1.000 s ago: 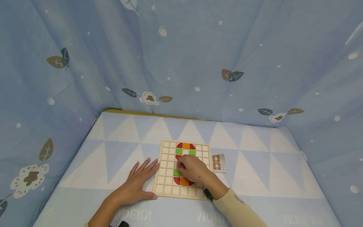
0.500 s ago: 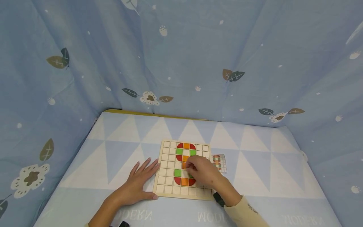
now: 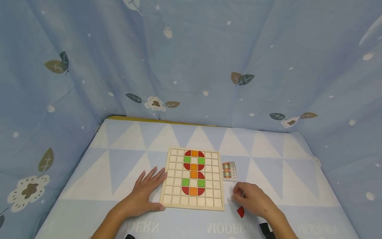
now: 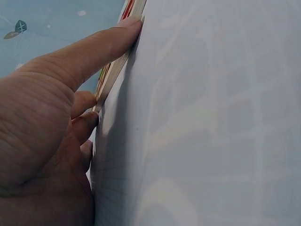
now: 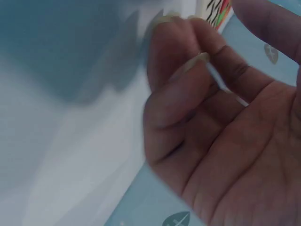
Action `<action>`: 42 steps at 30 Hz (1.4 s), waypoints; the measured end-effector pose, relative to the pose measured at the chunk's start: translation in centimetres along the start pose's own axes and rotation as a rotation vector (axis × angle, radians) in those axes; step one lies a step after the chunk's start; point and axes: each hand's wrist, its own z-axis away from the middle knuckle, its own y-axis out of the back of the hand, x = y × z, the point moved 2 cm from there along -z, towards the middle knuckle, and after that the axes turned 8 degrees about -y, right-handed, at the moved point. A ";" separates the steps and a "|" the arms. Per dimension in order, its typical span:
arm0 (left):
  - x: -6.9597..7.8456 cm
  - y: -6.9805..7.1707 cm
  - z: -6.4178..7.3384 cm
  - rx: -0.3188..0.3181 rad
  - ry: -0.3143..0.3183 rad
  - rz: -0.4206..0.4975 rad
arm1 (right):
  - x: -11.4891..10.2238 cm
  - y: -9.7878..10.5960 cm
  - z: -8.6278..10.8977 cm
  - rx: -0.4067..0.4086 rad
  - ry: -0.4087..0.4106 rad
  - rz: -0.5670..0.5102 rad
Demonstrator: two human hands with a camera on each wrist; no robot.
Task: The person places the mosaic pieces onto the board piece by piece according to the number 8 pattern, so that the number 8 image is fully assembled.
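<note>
My left hand [image 3: 146, 192] lies with spread fingers on the table, its fingertips and thumb touching the left edge of the wooden grid board [image 3: 176, 200]. In the left wrist view the thumb [image 4: 94, 52] presses along the board's side. Red quarter-round, orange square [image 3: 193, 191] and green square pieces [image 3: 201, 183] form a figure in the board's middle columns. My right hand [image 3: 252, 199] is over the table to the right of the board, fingers loosely bent. The right wrist view shows nothing between its fingers. A loose red quarter-round piece [image 3: 240, 211] lies just beside it.
A small pattern card [image 3: 229, 172] with a similar coloured figure lies against the board's right side. The table is covered by a blue and white triangle-patterned cloth [image 3: 268, 172]. A blue printed curtain [image 3: 191, 66] surrounds the back and sides.
My right hand has left the board and moved right and toward me. The loose red piece beside it now shows, as does a red piece in the board's fourth row. My left hand stays put.
</note>
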 end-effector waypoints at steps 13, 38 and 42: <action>-0.2 0.3 0.7 0.015 0.021 0.011 | 1.7 -3.4 2.8 0.122 -0.154 -0.035; -0.3 0.1 0.3 0.012 0.004 0.013 | -7.9 -0.9 -6.5 -0.007 0.439 -0.012; -0.2 -0.1 0.2 0.029 -0.014 0.012 | -10.7 -1.6 -8.9 -0.078 0.543 0.039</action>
